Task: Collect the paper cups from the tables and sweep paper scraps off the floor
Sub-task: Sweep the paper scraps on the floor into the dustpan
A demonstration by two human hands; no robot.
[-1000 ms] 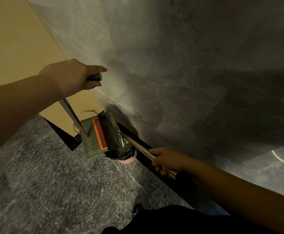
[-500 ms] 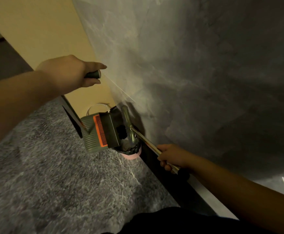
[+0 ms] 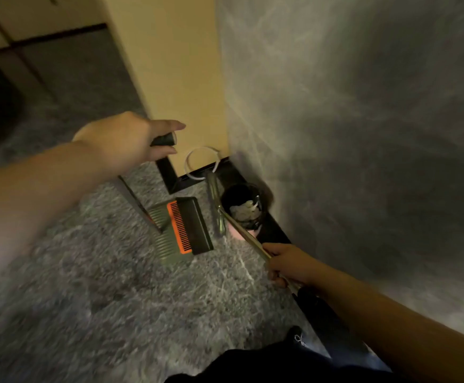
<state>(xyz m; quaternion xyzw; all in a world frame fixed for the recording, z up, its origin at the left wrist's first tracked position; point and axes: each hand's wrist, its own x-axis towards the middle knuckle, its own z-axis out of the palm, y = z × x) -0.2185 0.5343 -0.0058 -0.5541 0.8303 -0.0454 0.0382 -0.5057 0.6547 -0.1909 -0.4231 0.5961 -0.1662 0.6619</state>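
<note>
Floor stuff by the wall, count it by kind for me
Dustpan: 1
Broom: 1
Bin, black liner with paper scraps: 1
White cable loop: 1
Total: 4

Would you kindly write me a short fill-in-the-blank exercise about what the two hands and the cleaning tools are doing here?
1. The left hand grips the handle of the ____, whose green pan is on the floor.
2. The comb strip on the pan is coloured ____.
3. The right hand holds the ____ handle.
4. The bin, lined in black, stands against the ____.

Missing words: dustpan; orange; broom; wall
</note>
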